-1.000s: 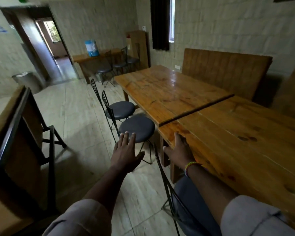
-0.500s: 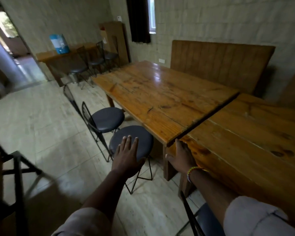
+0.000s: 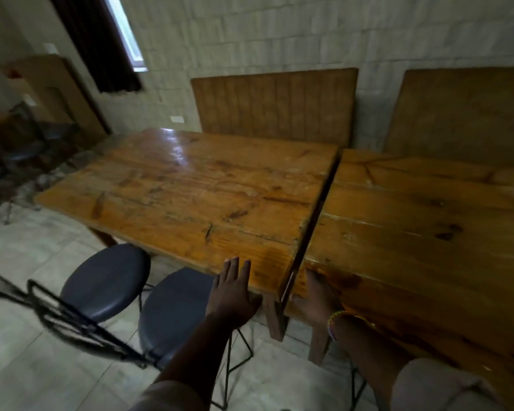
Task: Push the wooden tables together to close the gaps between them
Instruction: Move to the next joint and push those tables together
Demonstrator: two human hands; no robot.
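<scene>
At the narrow gap (image 3: 312, 229) between the two wooden tables, right hand (image 3: 316, 301) grips the right table (image 3: 422, 232) corner, left hand (image 3: 232, 295) flat, fingers spread, just by the left table (image 3: 190, 188) edge — mid-push, next needs a sideways shove.

Two glossy wooden tables (image 3: 190, 191) (image 3: 422, 232), narrow gap (image 3: 315, 215) between

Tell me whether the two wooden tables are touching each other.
Apart. The head view shows a dark gap running the full length between the left table and the right table, from the wall side to the near edge.
</scene>
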